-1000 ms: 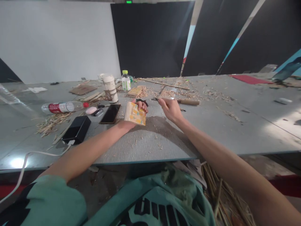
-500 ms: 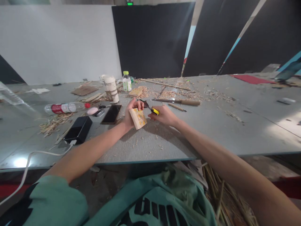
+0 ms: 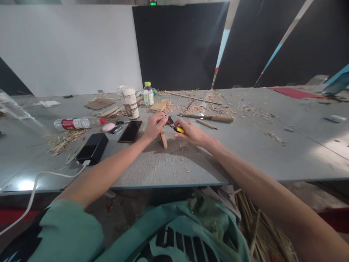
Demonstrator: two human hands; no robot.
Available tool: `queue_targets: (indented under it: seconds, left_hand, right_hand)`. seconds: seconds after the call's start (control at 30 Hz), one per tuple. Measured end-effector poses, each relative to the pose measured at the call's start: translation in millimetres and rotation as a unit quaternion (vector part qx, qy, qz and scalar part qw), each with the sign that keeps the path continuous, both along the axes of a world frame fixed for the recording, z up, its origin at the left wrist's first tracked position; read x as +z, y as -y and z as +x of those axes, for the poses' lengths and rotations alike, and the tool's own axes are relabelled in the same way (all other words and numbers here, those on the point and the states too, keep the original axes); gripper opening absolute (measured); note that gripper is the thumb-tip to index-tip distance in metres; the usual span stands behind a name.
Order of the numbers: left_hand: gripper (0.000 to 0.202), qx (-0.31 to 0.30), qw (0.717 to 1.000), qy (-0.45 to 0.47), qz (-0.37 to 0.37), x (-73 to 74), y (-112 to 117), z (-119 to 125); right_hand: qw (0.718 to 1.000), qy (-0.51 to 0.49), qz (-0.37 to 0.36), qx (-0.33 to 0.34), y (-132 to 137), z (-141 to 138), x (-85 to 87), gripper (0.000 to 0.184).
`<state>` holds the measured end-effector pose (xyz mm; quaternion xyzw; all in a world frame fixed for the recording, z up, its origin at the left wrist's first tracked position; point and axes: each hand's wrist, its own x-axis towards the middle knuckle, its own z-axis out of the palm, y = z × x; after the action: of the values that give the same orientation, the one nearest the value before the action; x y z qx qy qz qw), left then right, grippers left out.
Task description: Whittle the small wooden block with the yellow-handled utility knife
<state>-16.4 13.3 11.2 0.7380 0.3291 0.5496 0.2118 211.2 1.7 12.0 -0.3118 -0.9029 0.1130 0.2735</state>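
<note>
While left hand (image 3: 155,125) pinches wood block (image 3: 163,139) on edge, right hand (image 3: 192,134) grips yellow knife (image 3: 179,129); phone (image 3: 130,131) near left

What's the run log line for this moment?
left hand: holds wooden block on edge on table | right hand: grips yellow-handled tool near it

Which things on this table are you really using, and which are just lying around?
In use: left hand holding the small flat wooden block on its edge; right hand gripping the small yellow-and-black hand tool.
Lying about: tall paper coffee cup, flat black phone, black power bank, clear plastic bottle with red label, long wooden-handled chisel.
</note>
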Motion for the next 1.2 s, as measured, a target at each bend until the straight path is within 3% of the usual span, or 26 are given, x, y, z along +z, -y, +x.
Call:
queue_targets:
  seconds: [0.27,0.47,0.77,1.2]
  left_hand:
    - [0.040,-0.041,0.998,-0.051,0.002,3.0,-4,-1]
    - [0.040,-0.048,0.997,-0.059,0.004,3.7,-3,0]
    - [0.038,-0.055,0.997,-0.049,-0.008,1.5,-4,2]
    - [0.036,-0.071,0.996,-0.049,-0.018,4.1,-1,4]
  right_hand:
    - [0.997,0.029,0.059,0.029,6,-2,2.5,0.062]
    - [0.988,0.065,0.094,-0.100,18,-11,4.4,0.066]
    - [0.968,0.109,0.103,-0.201,17,-28,-1.4,0.066]
    - [0.962,0.171,0.113,-0.178,7,-28,-14.3,0.071]
